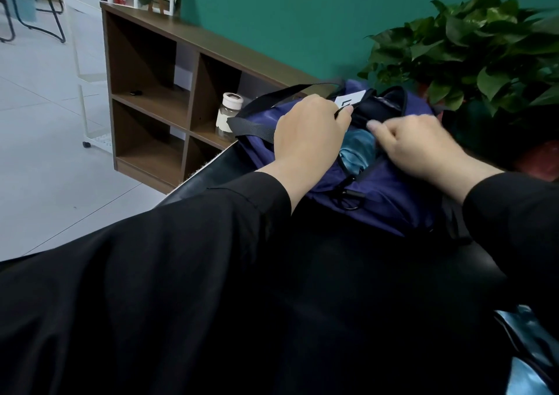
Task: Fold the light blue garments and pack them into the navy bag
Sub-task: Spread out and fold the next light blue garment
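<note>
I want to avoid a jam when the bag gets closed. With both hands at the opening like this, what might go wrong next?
1. The light blue garment bulges up in the gap of the navy bag, so it may well catch in the zipper if the bag is closed now.
2. Another light blue garment lies at the lower right, outside the bag; closing now would leave it unpacked.
3. The left hand and right hand pinch the opening's edges; a slip could let it fall shut.

Both hands hide most of the light blue garment (358, 146) inside the navy bag (390, 195).
</note>
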